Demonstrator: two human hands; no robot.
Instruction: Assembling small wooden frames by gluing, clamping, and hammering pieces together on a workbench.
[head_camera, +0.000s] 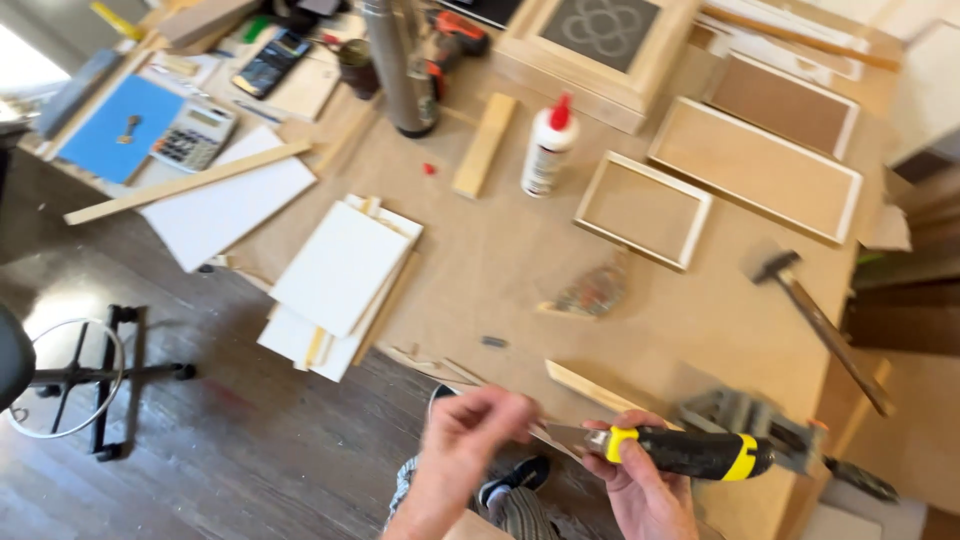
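Glue bottle (548, 146) stands left of 2 frames (645, 210); hammer (815, 320) lies right, seemingly overhanging the table (500, 270).

Your right hand (640, 490) grips a black-and-yellow chisel (680, 450); your left hand (465, 440) pinches near its blade, just beside a wood strip (590, 388).

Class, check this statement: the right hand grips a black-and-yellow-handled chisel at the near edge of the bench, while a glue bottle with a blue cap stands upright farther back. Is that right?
Not quite. The head view shows the glue bottle has a red cap, not blue. The rest holds: the right hand grips the black-and-yellow-handled chisel at the near edge of the bench, and the bottle stands upright farther back.
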